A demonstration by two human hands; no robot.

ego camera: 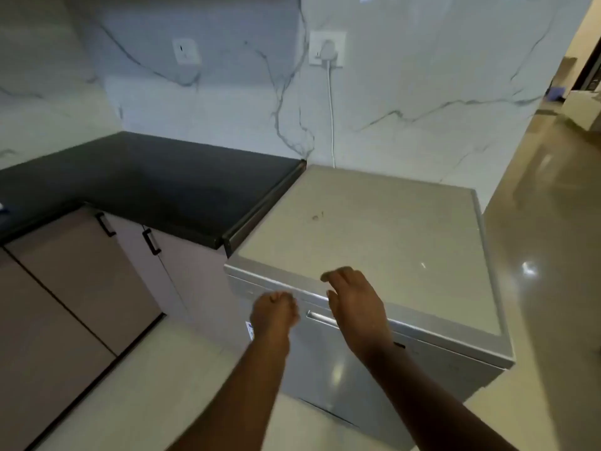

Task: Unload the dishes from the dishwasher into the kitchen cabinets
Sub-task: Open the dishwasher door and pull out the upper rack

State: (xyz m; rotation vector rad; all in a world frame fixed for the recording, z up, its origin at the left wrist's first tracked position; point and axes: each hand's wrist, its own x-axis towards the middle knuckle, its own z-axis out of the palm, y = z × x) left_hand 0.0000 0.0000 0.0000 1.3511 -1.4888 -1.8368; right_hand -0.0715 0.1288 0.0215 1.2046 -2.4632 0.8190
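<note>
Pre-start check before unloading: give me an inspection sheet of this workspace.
Surface: black countertop, bare where visible; dishwasher top carries a small smudge.
Job's things: dishwasher door closed; cabinet doors closed; no dishes seen.
Clutter: nothing seen.
Hands: left hand curled, holding nothing, in front of the door's top edge; right hand relaxed, over the front edge above the door handle.
Cables: white cable drops from the wall socket behind the dishwasher.
Surroundings: marble-pattern wall, glossy floor.
</note>
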